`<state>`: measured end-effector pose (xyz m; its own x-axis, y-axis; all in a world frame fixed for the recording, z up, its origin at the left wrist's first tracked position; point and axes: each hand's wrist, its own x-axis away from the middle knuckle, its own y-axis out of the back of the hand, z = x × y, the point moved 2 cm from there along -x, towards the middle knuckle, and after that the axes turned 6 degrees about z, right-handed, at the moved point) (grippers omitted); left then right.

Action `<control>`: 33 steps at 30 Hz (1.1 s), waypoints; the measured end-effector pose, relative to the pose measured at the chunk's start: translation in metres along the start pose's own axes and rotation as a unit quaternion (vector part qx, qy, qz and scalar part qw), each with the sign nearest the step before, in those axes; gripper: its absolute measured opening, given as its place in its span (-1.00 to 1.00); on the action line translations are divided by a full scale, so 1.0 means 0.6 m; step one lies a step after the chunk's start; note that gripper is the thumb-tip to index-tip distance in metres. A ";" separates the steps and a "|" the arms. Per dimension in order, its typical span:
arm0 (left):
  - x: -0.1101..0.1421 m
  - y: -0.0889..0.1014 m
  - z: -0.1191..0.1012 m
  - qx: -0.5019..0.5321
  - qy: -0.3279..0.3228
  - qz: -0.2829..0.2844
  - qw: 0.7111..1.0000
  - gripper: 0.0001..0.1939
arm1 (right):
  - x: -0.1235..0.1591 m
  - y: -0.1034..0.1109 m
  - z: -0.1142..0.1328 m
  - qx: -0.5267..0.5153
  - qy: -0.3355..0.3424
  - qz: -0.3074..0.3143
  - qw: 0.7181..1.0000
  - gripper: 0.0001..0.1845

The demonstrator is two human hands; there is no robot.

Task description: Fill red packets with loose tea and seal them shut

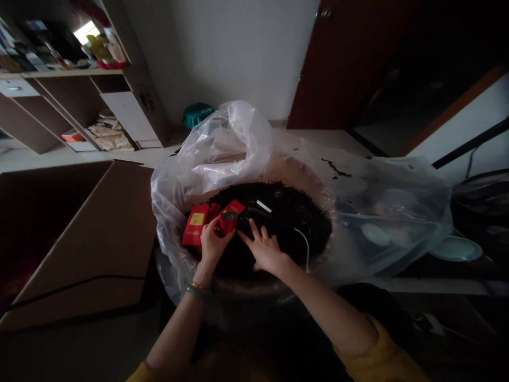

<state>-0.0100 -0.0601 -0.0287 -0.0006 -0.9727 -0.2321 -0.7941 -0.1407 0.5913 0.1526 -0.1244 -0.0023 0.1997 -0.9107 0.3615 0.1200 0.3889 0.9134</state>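
My left hand is closed on a small red packet, held over a heap of dark loose leaves inside a large clear plastic bag. Another red packet with a yellow label lies on the heap just left of it. My right hand rests on a black device lying on the leaves, fingers spread and pressing down on it. A white cable runs from the device toward me.
An open brown cardboard box stands to the left. A shelf unit with papers is at the back left, a dark red door behind. Plates and dark objects lie at the right.
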 end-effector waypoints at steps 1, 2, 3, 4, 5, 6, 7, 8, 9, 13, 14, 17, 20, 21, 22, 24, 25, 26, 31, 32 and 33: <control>0.000 0.000 -0.001 0.001 0.000 -0.004 1.000 -0.38 | -0.001 -0.009 0.011 0.029 -0.001 -0.008 1.000 0.28; 0.000 0.000 -0.001 0.004 -0.001 -0.005 1.000 -0.38 | -0.003 -0.015 0.019 0.051 0.002 -0.021 0.998 0.21; 0.001 0.000 -0.001 0.007 -0.001 -0.005 1.000 -0.39 | -0.005 -0.017 0.024 0.065 0.009 -0.038 0.997 0.12; 0.001 -0.001 -0.001 0.011 -0.001 -0.005 1.000 -0.39 | -0.008 -0.017 0.025 0.073 0.016 -0.055 0.996 0.01; 0.001 -0.001 -0.001 0.015 0.000 -0.005 1.000 -0.40 | -0.012 -0.013 0.023 0.076 0.022 -0.071 0.994 -0.10; 0.002 -0.001 0.000 0.018 0.001 -0.005 1.000 -0.40 | -0.015 -0.008 0.019 0.073 0.027 -0.087 0.993 -0.20; 0.002 -0.001 0.001 0.020 0.001 -0.005 1.000 -0.40 | -0.019 -0.002 0.014 0.069 0.030 -0.100 0.992 -0.29; 0.002 -0.002 0.002 0.021 0.001 -0.005 1.000 -0.40 | -0.023 0.005 0.009 0.065 0.030 -0.112 0.991 -0.36; 0.002 -0.002 0.003 0.021 0.001 -0.004 1.000 -0.40 | -0.027 0.011 0.004 0.061 0.030 -0.122 0.990 -0.41; 0.002 -0.002 0.004 0.020 0.003 -0.006 1.000 -0.41 | -0.033 0.021 0.004 0.068 0.048 -0.148 0.986 -0.58; 0.002 -0.001 0.003 0.020 0.003 -0.010 1.000 -0.42 | -0.032 0.018 0.009 0.071 0.064 -0.151 0.984 -0.60; 0.002 0.001 0.001 0.016 -0.002 -0.024 1.000 -0.44 | -0.032 0.000 0.027 0.074 0.114 -0.149 0.980 -0.49; 0.001 0.002 0.000 0.016 -0.006 -0.038 0.999 -0.47 | -0.037 -0.017 0.037 0.071 0.130 -0.140 0.979 -0.26; 0.001 0.002 -0.001 0.015 -0.006 -0.043 0.999 -0.48 | -0.041 -0.020 0.038 0.072 0.130 -0.139 0.979 -0.22; 0.001 0.002 -0.001 0.012 -0.006 -0.047 0.999 -0.48 | -0.044 -0.022 0.038 0.075 0.128 -0.137 0.979 -0.19; 0.001 0.003 -0.003 0.005 -0.010 -0.051 0.999 -0.48 | -0.051 -0.022 0.037 0.086 0.124 -0.131 0.980 -0.23; 0.001 0.003 -0.004 0.001 -0.012 -0.051 0.999 -0.48 | -0.054 -0.021 0.037 0.094 0.125 -0.126 0.980 -0.28; 0.001 0.004 -0.006 -0.001 -0.015 -0.050 0.999 -0.48 | -0.055 -0.020 0.037 0.101 0.128 -0.120 0.979 -0.37; 0.002 0.006 -0.010 -0.006 -0.024 -0.043 0.999 -0.49 | -0.055 -0.011 0.030 0.106 0.169 -0.119 0.973 -0.63; 0.002 0.006 -0.010 -0.003 -0.025 -0.039 0.999 -0.48 | -0.056 -0.007 0.024 0.090 0.171 -0.133 0.972 -0.64; 0.002 0.006 -0.009 0.000 -0.025 -0.035 0.999 -0.48 | -0.057 -0.001 0.016 0.063 0.170 -0.151 0.972 -0.67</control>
<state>-0.0095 -0.0629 -0.0227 0.0241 -0.9502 -0.3108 -0.7937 -0.2072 0.5720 0.1365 -0.0951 -0.0136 0.4853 -0.8743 0.0105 0.1075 0.0716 0.9916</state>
